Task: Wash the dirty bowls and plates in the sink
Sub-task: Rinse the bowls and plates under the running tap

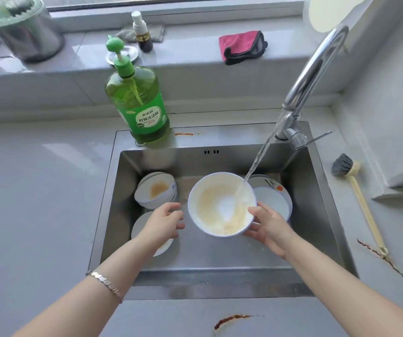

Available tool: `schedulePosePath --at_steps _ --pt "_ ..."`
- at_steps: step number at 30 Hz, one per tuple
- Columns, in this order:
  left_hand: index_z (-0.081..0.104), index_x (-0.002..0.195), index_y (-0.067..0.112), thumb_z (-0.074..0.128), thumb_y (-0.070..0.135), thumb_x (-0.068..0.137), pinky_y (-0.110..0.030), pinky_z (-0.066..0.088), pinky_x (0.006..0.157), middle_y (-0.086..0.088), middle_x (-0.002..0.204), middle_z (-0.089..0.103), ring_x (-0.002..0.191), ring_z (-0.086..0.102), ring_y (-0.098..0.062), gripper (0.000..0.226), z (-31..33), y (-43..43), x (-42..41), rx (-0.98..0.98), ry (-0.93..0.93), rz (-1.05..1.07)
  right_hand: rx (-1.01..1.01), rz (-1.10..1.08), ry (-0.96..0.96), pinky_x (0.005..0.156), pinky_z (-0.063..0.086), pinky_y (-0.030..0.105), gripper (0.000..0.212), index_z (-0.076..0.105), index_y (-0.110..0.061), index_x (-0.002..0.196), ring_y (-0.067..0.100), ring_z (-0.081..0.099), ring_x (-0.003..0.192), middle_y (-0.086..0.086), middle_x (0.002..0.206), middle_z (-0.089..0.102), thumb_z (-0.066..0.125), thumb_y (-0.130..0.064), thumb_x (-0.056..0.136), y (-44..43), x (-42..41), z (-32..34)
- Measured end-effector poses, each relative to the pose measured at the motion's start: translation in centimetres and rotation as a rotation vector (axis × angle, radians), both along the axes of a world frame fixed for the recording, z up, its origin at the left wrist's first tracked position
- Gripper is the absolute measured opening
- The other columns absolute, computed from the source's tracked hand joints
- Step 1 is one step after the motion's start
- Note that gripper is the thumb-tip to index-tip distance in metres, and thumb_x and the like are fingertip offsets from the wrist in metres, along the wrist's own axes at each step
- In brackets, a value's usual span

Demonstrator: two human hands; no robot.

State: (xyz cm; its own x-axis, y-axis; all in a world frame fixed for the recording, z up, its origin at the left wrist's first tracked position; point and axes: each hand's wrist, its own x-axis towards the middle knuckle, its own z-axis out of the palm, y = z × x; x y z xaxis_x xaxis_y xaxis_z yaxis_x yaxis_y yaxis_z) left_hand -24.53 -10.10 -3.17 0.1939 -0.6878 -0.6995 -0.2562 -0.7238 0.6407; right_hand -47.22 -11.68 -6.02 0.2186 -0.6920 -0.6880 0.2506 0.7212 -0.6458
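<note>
Head camera shows my right hand [268, 227] grasping the stained bowl [219, 207] by its rim over the sink [219, 261], tap [312, 76] water running into it; my left hand [164, 222] hovers released just beside it.

The sink [322, 203] sits in the middle of the bench [37, 190]. In it, a stack of bowls [156, 190] lies at the back left, a dish [139, 227] lies in front of the stack, and a plate [274, 203] lies at the right. The right grip [268, 227] holds a bowl [219, 205] between them. The left grip [164, 222] is just left of that bowl, not touching it. The tap [312, 76] stands at the sink's back right corner and the soap bottle [139, 100] at its back left. A brush [356, 188] lies on the bench to the right. A cloth [243, 46] and a spray bottle [142, 32] sit on the ledge [195, 59] behind.
</note>
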Motion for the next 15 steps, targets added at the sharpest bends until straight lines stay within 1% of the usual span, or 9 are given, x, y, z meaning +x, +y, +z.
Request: schedulePosePath --at_steps 3,5,7,10,11,13,14,15 --pt "0.047 0.129 0.013 0.043 0.013 0.095 -0.04 0.051 0.089 -0.008 0.109 0.059 0.098 0.062 -0.023 0.034 -0.2 0.5 0.7 0.011 -0.005 0.007 -0.019 -0.058 0.03 0.056 0.056 0.026 0.032 0.053 -0.013 0.123 0.021 0.065 0.072 0.005 0.089 0.066 0.046 -0.005 0.093 0.1 0.0 0.3" --pt "0.049 0.128 0.013 0.046 0.012 0.094 -0.04 0.052 0.088 -0.009 0.111 0.06 0.098 0.063 -0.022 0.034 -0.3 0.9 1.2 0.012 -0.005 0.022 -0.047 -0.064 0.108 0.054 0.055 0.024 0.039 0.05 -0.016 0.128 0.021 0.064 0.075 0.005 0.091 0.066 0.051 -0.003 0.091 0.7 -0.3 0.4" --pt "0.05 0.126 0.013 0.047 0.011 0.094 -0.041 0.052 0.089 -0.011 0.114 0.059 0.097 0.064 -0.023 0.032 -0.3 1.4 1.5 0.016 -0.011 0.033 -0.12 -0.02 0.241 0.053 0.054 0.021 0.048 0.049 -0.018 0.132 0.017 0.063 0.078 0.006 0.092 0.063 0.057 -0.002 0.088 1.2 -0.4 0.7" --pt "0.051 0.124 0.013 0.047 0.01 0.093 -0.041 0.051 0.09 -0.011 0.116 0.059 0.095 0.063 -0.022 0.031 -0.4 2.0 1.8 0.026 -0.017 0.032 -0.32 0.133 0.566 0.06 0.051 0.011 0.057 0.053 -0.025 0.129 0.007 0.057 0.076 0.001 0.093 0.059 0.068 -0.002 0.079 1.6 -0.3 1.6" --pt "0.051 0.124 0.013 0.047 0.01 0.093 -0.04 0.051 0.089 -0.011 0.116 0.059 0.094 0.063 -0.022 0.031 -0.4 2.1 1.7 0.029 -0.018 0.032 -0.392 0.201 0.658 0.064 0.05 0.011 0.059 0.054 -0.029 0.126 0.006 0.056 0.077 -0.001 0.094 0.058 0.071 -0.005 0.076 1.8 -0.2 1.8" --pt "0.051 0.125 0.012 0.047 0.01 0.093 -0.039 0.051 0.087 -0.012 0.115 0.059 0.095 0.063 -0.023 0.032 -0.5 2.3 1.7 0.03 -0.031 0.022 -0.532 0.361 0.795 0.079 0.05 0.021 0.064 0.054 -0.035 0.126 0.01 0.054 0.087 0.0 0.102 0.055 0.075 -0.011 0.07 2.2 0.1 2.3" --pt "0.051 0.126 0.012 0.047 0.01 0.093 -0.039 0.051 0.087 -0.012 0.114 0.06 0.097 0.063 -0.023 0.033 -0.5 2.4 1.6 0.029 -0.041 0.01 -0.596 0.447 0.837 0.085 0.048 0.024 0.066 0.054 -0.037 0.127 0.013 0.052 0.091 0.0 0.103 0.052 0.076 -0.015 0.068 2.4 0.4 2.6" --pt "0.051 0.126 0.012 0.047 0.011 0.093 -0.039 0.051 0.086 -0.012 0.113 0.06 0.098 0.063 -0.024 0.033 -0.5 2.4 1.6 0.031 -0.05 -0.003 -0.668 0.533 0.874 0.085 0.045 0.024 0.068 0.053 -0.038 0.128 0.013 0.05 0.095 0.0 0.104 0.05 0.076 -0.017 0.067 2.6 0.6 2.8"
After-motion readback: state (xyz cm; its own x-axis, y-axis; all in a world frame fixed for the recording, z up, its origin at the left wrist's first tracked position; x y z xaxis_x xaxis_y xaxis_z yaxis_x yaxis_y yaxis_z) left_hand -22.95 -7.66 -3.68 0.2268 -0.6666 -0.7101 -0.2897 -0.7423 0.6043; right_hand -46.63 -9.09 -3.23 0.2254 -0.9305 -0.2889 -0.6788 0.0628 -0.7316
